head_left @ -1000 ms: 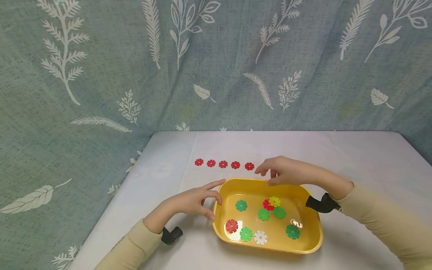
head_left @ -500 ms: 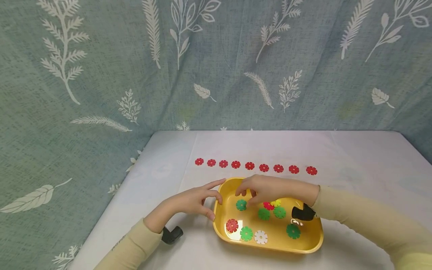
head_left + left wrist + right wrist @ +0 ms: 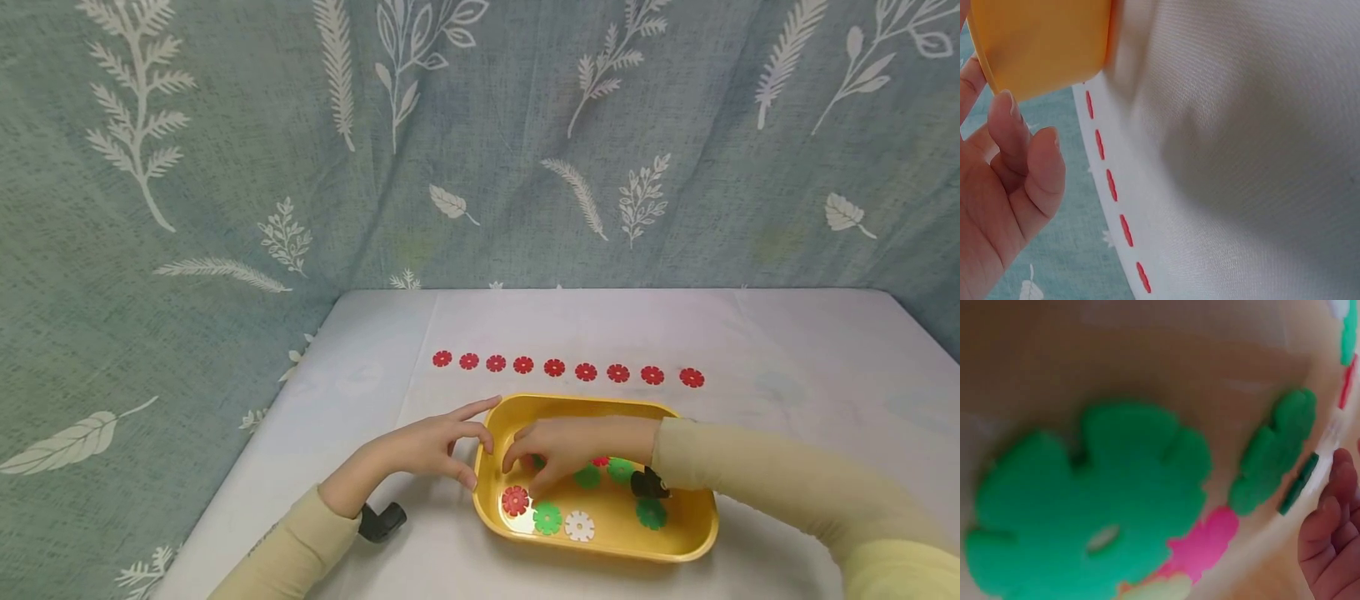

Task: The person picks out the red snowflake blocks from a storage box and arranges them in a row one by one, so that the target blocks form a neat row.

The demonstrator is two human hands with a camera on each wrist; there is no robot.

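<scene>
My left hand (image 3: 427, 446) holds the left rim of a yellow plastic basin (image 3: 592, 552), fingertips over the edge and thumb against the outer side. Inside the basin, my right hand (image 3: 562, 446) reaches low with fingers apart and bent downward, nothing visible between them. Just below its fingertips lies a red snowflake disc (image 3: 515, 501), with a green disc (image 3: 547, 518) and a white disc (image 3: 579, 527) close by. My right forearm and hand cover part of the other discs. In the right wrist view a green disc (image 3: 1097, 500) looms near, and a pink disc (image 3: 1204, 547) lies behind it.
Beyond the basin a row of several red snowflake discs (image 3: 554, 367) lies spaced across the white tablecloth (image 3: 810, 358). A blue-green leaf-patterned cloth (image 3: 510, 167) hangs behind. A dark green disc (image 3: 651, 513) lies at the basin's right.
My right hand has come back from the row of red discs into the basin and moved down-left toward the red disc there. My left hand stays on the rim.
</scene>
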